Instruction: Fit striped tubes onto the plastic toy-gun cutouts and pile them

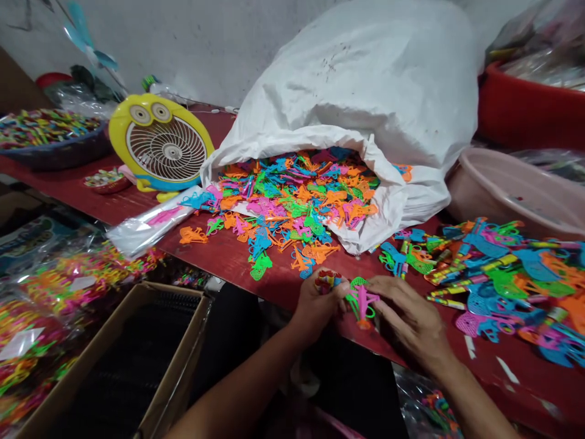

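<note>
My left hand (315, 308) is closed around a bunch of short red, yellow and blue wrapped tubes (327, 280), only their ends showing. Just to its right, my right hand (414, 317) pinches a few flat plastic toy pieces (362, 300), pink, green and orange with mesh parts, over the table's front edge. Left fingertips come close to these pieces; whether they touch cannot be made out. Past my hands, a white sack (384, 103) lies on its side, and a heap of similar plastic pieces (297, 195) spills from its mouth.
On the red table (274, 283), pieces joined to wrapped tubes (503, 274) are piled at right, before a pink basin (516, 189). Left stand a yellow fan (171, 143), a clear plastic bag (150, 222) and a full basin (50, 152). A cardboard box (169, 372) sits below.
</note>
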`<state>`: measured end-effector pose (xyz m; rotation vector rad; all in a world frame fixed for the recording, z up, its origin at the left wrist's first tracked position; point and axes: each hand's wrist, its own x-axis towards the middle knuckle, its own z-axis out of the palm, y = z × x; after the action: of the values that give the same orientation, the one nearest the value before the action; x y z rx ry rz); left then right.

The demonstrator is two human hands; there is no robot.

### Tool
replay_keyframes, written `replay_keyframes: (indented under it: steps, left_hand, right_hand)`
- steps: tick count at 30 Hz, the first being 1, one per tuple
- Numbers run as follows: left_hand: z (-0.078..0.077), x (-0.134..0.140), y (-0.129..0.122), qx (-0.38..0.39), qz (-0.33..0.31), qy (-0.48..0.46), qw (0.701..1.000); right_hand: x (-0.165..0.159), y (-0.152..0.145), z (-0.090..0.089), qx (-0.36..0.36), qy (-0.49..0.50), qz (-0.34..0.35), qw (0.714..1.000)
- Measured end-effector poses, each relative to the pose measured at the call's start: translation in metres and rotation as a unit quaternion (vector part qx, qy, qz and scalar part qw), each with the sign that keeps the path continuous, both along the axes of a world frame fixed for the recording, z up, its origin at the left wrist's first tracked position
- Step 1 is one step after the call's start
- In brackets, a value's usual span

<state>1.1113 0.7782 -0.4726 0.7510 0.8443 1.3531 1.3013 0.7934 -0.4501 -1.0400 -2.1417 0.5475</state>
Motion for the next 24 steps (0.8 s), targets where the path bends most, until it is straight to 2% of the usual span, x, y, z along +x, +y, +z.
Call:
replay_keyframes:
  steps: [3,5,7,9,15,21,24]
  left_hand:
    - [0.000,0.000,0.000,0.002,0.020,0.027,0.999]
    - [-0.001,0.002,0.000,-0.008,0.027,0.033,0.999]
    - [-0.002,0.005,0.000,-0.012,0.034,0.038,0.999]
    - [-0.003,0.008,-0.001,-0.007,0.045,0.041,0.998]
    - [-0.008,0.008,-0.003,0.016,0.034,0.041,0.998]
    - [-0.009,0.010,-0.006,0.029,0.058,0.079,0.995]
    - [-0.011,0.012,-0.006,0.039,0.068,0.083,0.993]
  right_hand:
    - [0.001,-0.008,-0.003,-0.054,0.075,-0.088,0.992]
    - [-0.002,-0.014,-0.006,-0.126,0.134,-0.144,0.972]
    - [-0.008,-0.021,-0.008,-0.192,0.176,-0.157,0.953]
    - [-0.015,-0.025,-0.010,-0.222,0.182,-0.145,0.947]
    - [-0.026,-0.026,-0.009,-0.222,0.150,-0.147,0.952]
    - [-0.030,-0.029,-0.016,-0.232,0.164,-0.148,0.947]
    - [-0.033,-0.032,-0.016,-0.190,0.142,-0.156,0.959]
